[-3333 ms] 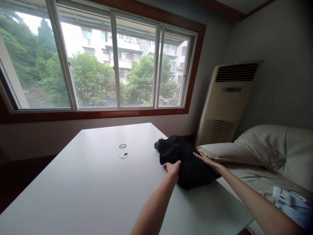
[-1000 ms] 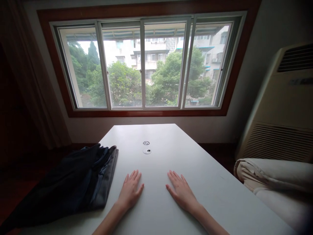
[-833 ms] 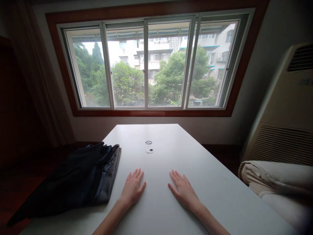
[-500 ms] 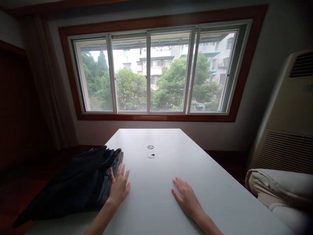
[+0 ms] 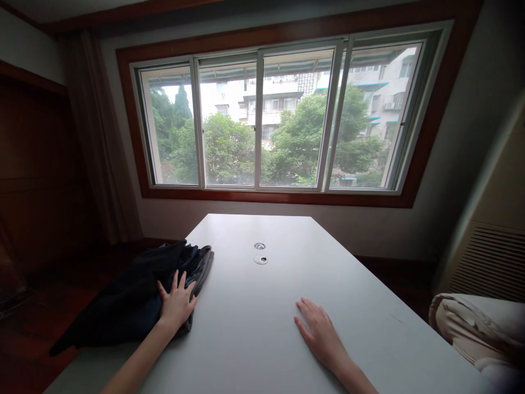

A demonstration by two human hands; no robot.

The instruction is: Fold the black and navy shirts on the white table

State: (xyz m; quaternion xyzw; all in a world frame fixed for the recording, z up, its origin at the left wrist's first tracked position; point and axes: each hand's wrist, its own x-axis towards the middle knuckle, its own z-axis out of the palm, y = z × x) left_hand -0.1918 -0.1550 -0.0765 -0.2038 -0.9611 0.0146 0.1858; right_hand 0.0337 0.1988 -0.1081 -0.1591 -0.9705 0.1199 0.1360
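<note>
A pile of dark clothes [image 5: 135, 298], navy and grey, lies on the left side of the white table [image 5: 254, 328] and hangs over its left edge. My left hand [image 5: 177, 302] rests flat on the pile's right part, fingers spread and open. Flat on the bare tabletop to the right lies my right hand [image 5: 319, 332], palm down, fingers together and stretched out, holding nothing.
Two round cable grommets [image 5: 260, 253] sit in the table's middle, far side. A wide window [image 5: 270, 117] fills the wall ahead. A beige standing air conditioner [image 5: 488, 235] is at the right, with a cream cushion [image 5: 476, 323] below it. Dark curtain and floor lie left.
My left hand slid left from the bare tabletop onto the pile of dark clothes. My right hand stayed flat on the table. The view shifted slightly left.
</note>
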